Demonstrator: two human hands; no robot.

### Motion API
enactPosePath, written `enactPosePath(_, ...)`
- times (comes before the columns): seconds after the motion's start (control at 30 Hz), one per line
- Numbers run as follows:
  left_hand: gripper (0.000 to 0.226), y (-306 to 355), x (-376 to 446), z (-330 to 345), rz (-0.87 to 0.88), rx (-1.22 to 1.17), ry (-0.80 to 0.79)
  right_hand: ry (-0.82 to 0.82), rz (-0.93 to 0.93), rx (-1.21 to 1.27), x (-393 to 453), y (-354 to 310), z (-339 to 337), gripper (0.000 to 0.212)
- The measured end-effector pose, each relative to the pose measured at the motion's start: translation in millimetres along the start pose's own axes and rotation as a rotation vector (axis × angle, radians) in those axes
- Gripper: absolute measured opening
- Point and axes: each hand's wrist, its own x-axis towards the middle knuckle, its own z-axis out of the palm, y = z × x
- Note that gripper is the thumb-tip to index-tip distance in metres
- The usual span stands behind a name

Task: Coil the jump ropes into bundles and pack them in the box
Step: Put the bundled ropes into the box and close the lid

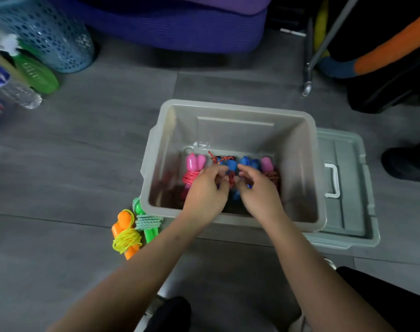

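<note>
A grey plastic box (228, 111) stands open on the floor. Inside lie several coiled jump ropes: a pink-handled bundle (195, 167) at the left, a blue-handled bundle with red rope (231, 167) in the middle, and another blue and pink bundle (264, 165) at the right. My left hand (205, 191) and my right hand (258, 190) both reach into the box, fingers pinching the red rope of the middle bundle. Outside the box, at its front left corner, lie an orange-handled bundle with yellow rope (126, 234) and a green-handled bundle (146, 222).
The box's grey lid (348, 188) lies under and to the right of the box. A blue perforated basket (48, 32), a green disc (36, 73) and a water bottle (14, 87) sit at the far left. Purple mats (180, 25) lie behind. A dark shoe (405, 164) is at the right.
</note>
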Motion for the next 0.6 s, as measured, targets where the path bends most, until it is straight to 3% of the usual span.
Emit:
enactPosePath(0.13, 0.026, -21.2, -47.5, -43.9, 0.102, -0.040, 0.317, 0.017, -0.269, 0.160, -48.5, -37.9, 36.6, 0.028)
enactPosePath(0.3, 0.025, -73.3, -92.9, -81.2, -0.200, -0.157, 0.548, -0.011, -0.387, 0.251, -91.5, -64.1, 94.2, 0.023)
enactPosePath(0.43, 0.023, -129.5, -111.3, -91.8, -0.399, -0.209, 0.576, -0.060, -0.390, 0.242, -105.6, -55.2, 142.8, 0.020)
enactPosePath(0.6, 0.022, -196.9, -115.2, -85.7, -0.581, -0.139, 0.519, -0.189, -0.211, 0.098, -98.8, -19.5, 196.0, 0.032)
